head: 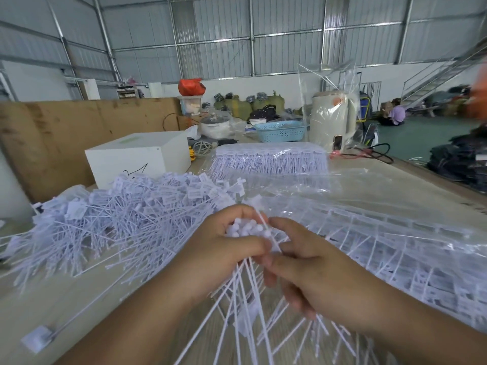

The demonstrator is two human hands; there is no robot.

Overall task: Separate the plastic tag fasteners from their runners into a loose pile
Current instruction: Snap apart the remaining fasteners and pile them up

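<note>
left hand (224,248) clenched round a bunch of fasteners (247,306) at lower centre; right hand (311,270) pinching one strand; loose pile (126,214) at left

No legible text; tag (168,198) print perhaps too blurred.

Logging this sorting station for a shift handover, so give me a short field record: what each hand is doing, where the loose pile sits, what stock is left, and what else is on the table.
left hand: grips a bundle of fasteners by their heads
right hand: fingers curled round the bundle's stems
loose pile: on the table, left of the hands
unseparated stock: sheets on runners under clear plastic, right; another stack behind
other items: white box, blue basket, kettle
</note>
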